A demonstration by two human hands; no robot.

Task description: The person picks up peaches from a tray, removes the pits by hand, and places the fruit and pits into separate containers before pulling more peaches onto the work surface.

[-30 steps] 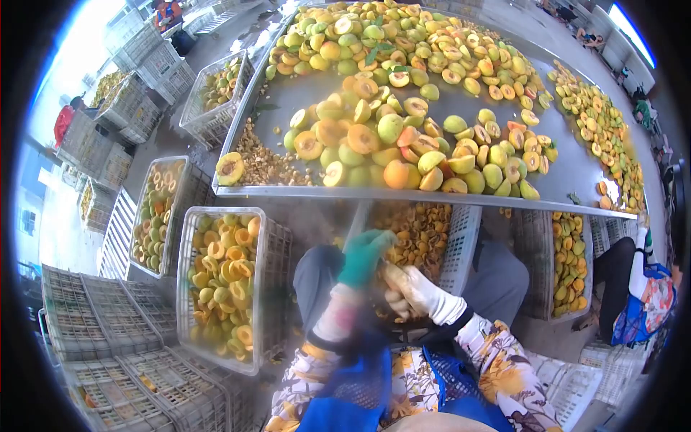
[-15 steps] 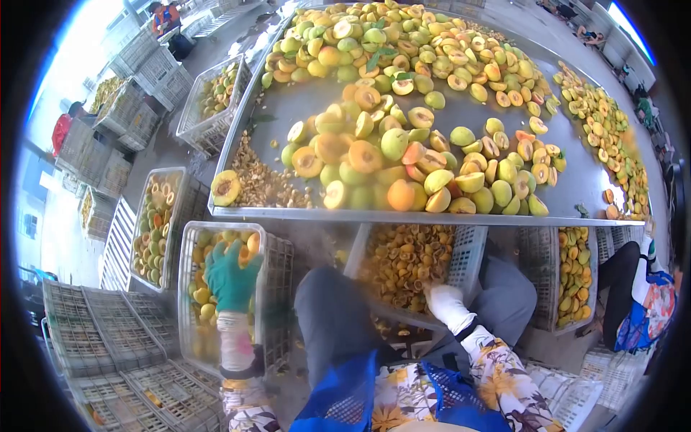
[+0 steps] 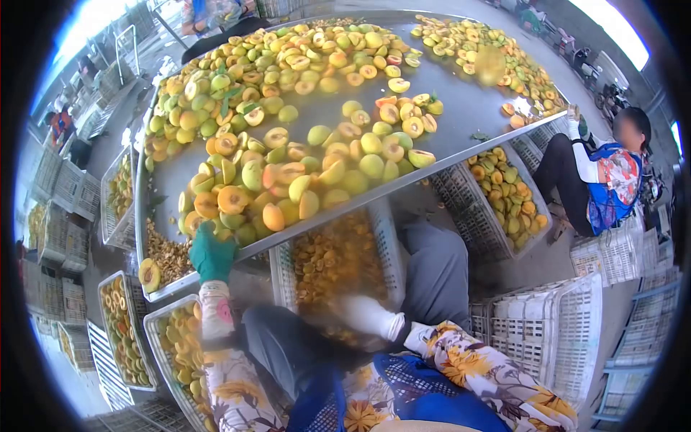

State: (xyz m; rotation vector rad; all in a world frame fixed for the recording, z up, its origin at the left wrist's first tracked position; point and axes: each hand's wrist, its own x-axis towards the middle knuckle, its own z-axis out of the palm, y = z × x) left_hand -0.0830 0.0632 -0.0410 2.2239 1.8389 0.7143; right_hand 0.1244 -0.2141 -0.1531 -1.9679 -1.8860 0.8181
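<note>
My left hand (image 3: 211,253), in a green glove, is at the near left rim of the metal table (image 3: 446,164), its fingers curled beside the pile of yellow-green, apricot-like fruit (image 3: 252,175); what they hold is hidden. Many fruits on the table are cut in half and show brown hollows. Next to that hand lies a heap of small pale pits and scraps (image 3: 164,253). Smeared by motion, my right hand (image 3: 363,317) in a white glove is above a crate of brownish fruit halves (image 3: 335,259) between my knees; its fingers cannot be made out.
A crate of fruit (image 3: 180,338) stands at my left knee, with another fruit-filled crate (image 3: 126,331) farther left. On the right are a crate of fruit (image 3: 507,198), a white crate (image 3: 547,331) and a seated co-worker (image 3: 612,180). One cut fruit (image 3: 149,275) sits at the table's left corner.
My left hand has moved from above the left crate up to the table's near edge. My right hand remains over the middle crate, now blurred. The view has turned to the right.
</note>
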